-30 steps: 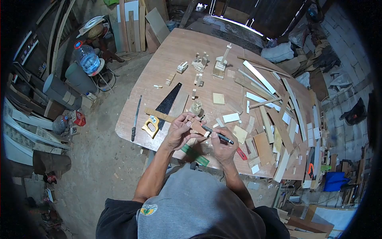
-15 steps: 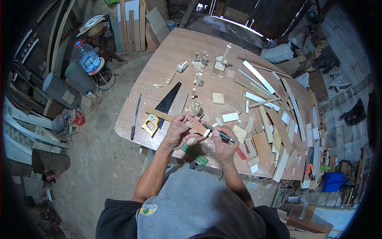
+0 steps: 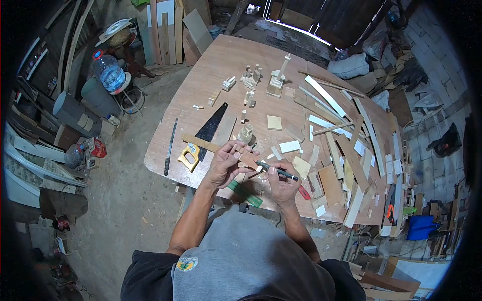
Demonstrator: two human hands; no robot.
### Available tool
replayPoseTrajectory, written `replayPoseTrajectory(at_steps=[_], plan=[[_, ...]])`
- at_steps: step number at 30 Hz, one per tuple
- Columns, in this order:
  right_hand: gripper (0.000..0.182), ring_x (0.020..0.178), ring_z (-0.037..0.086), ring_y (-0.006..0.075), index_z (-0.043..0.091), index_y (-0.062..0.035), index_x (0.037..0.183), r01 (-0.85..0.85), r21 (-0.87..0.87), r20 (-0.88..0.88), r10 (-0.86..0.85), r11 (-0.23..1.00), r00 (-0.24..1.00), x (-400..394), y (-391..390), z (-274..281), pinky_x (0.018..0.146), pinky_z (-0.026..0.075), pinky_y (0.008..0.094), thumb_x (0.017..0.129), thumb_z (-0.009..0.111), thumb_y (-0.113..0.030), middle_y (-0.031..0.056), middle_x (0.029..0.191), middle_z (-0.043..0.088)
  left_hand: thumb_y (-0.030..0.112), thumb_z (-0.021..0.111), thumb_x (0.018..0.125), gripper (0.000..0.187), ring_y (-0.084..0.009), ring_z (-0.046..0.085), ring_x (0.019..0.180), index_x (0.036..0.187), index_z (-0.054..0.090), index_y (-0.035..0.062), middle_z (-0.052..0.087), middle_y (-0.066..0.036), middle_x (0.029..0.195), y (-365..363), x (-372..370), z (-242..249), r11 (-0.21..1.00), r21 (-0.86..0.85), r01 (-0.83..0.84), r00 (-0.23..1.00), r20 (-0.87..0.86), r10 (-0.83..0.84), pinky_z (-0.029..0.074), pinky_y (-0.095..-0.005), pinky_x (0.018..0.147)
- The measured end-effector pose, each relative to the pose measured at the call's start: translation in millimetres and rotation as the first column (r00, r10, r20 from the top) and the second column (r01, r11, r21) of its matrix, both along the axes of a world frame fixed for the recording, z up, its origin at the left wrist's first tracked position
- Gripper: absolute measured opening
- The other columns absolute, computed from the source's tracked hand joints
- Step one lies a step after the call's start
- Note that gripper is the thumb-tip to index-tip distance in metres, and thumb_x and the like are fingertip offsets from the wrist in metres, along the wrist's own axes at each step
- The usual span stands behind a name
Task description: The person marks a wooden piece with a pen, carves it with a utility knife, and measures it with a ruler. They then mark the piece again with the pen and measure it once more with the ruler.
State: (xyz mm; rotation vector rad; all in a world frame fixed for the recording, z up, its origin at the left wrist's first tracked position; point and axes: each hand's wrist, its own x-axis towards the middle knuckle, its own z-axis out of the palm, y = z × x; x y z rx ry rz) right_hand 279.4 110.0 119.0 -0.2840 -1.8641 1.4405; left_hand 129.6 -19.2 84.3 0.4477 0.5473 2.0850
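Close over the near edge of the table, my left hand [image 3: 223, 166] is closed on a small flat wooden piece [image 3: 247, 159], thumb on top. A dark pen [image 3: 284, 173] sits in my right hand [image 3: 284, 188], pinched between thumb and fingers, its tip right at the wooden piece. A pale little block [image 3: 259, 169] shows at the lower end of that piece. Below the hands lies a green ruler [image 3: 245, 194], partly shadowed. Just beyond them stands a small jar [image 3: 245, 133]. To the left is a hand saw [image 3: 212, 124] with a yellow handle, a wooden strip across it.
Wood strips and offcuts [image 3: 346, 150] cover the table's right side. Small wooden models [image 3: 276, 83] stand toward the far side. A long file-like tool [image 3: 171, 145] lies near the left edge, and a red tool [image 3: 304, 193] lies right of my right hand.
The pen in my right hand has tilted a little flatter, its tip shifting slightly left across the wooden piece. My left hand stays nearly still.
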Motion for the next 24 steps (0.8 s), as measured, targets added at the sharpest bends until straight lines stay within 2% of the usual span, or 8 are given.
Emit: replayPoseTrajectory(at_steps=[8, 14, 17, 20, 23, 24], plan=[[0.010, 0.067, 0.067, 0.0151, 0.062, 0.0039, 0.098, 0.006, -0.003, -0.001, -0.006, 1.000, 1.000, -3, -5, 1, 0.060, 0.052, 0.0270, 0.091, 0.064, -0.003, 0.0115, 0.083, 0.065, 0.009, 0.062, 0.097, 0.032, -0.0367, 0.060, 0.123, 0.126, 0.051, 0.0016, 0.061, -0.015, 0.119, -5, 1, 3, 1.000, -0.004, -0.014, 1.000, 0.012, 0.014, 0.064, -0.0480, 0.088], [0.009, 0.067, 0.067, 0.0151, 0.062, 0.0041, 0.097, 0.013, 0.065, -0.004, -0.013, 0.998, 1.000, -5, -5, -2, 0.059, 0.052, 0.0273, 0.090, 0.065, -0.002, 0.0114, 0.083, 0.065, 0.010, 0.064, 0.097, 0.033, -0.0357, 0.061, 0.122, 0.126, 0.052, 0.0021, 0.061, -0.015, 0.121, -7, 0, 5, 1.000, -0.004, -0.023, 1.000, 0.001, 0.023, 0.064, -0.0468, 0.087], [0.010, 0.066, 0.067, 0.0147, 0.062, 0.0042, 0.097, 0.011, 0.048, 0.026, -0.013, 0.999, 1.000, -6, -8, 2, 0.058, 0.052, 0.0273, 0.090, 0.065, -0.002, 0.0107, 0.082, 0.065, 0.010, 0.065, 0.096, 0.033, -0.0358, 0.061, 0.122, 0.126, 0.052, 0.0021, 0.061, -0.015, 0.122, -8, -1, 4, 1.000, 0.001, -0.018, 1.000, 0.008, 0.018, 0.064, -0.0465, 0.087], [0.010, 0.064, 0.067, 0.0145, 0.062, 0.0042, 0.096, 0.050, -0.048, 0.007, -0.050, 0.998, 0.999, -9, -11, 2, 0.057, 0.052, 0.0273, 0.090, 0.065, -0.002, 0.0099, 0.081, 0.065, 0.010, 0.065, 0.096, 0.034, -0.0363, 0.061, 0.122, 0.126, 0.051, 0.0021, 0.061, -0.016, 0.123, -10, -2, 4, 1.000, 0.003, -0.010, 1.000, 0.016, 0.010, 0.064, -0.0465, 0.087], [0.010, 0.064, 0.067, 0.0147, 0.062, 0.0043, 0.097, 0.051, -0.035, -0.007, -0.051, 0.998, 0.999, -10, -10, 2, 0.058, 0.052, 0.0276, 0.089, 0.065, -0.002, 0.0099, 0.080, 0.064, 0.010, 0.065, 0.096, 0.035, -0.0368, 0.061, 0.122, 0.127, 0.051, 0.0020, 0.061, -0.017, 0.124, -10, -4, 2, 1.000, 0.008, -0.011, 1.000, 0.014, 0.011, 0.064, -0.0465, 0.087], [0.010, 0.065, 0.067, 0.0148, 0.062, 0.0043, 0.097, 0.032, 0.023, 0.002, -0.032, 0.999, 0.999, -9, -8, 1, 0.058, 0.052, 0.0277, 0.089, 0.065, -0.002, 0.0103, 0.080, 0.064, 0.010, 0.065, 0.096, 0.035, -0.0370, 0.061, 0.122, 0.127, 0.051, 0.0019, 0.061, -0.018, 0.125, -9, -4, 1, 1.000, 0.016, -0.012, 1.000, 0.007, 0.012, 0.064, -0.0465, 0.087]])
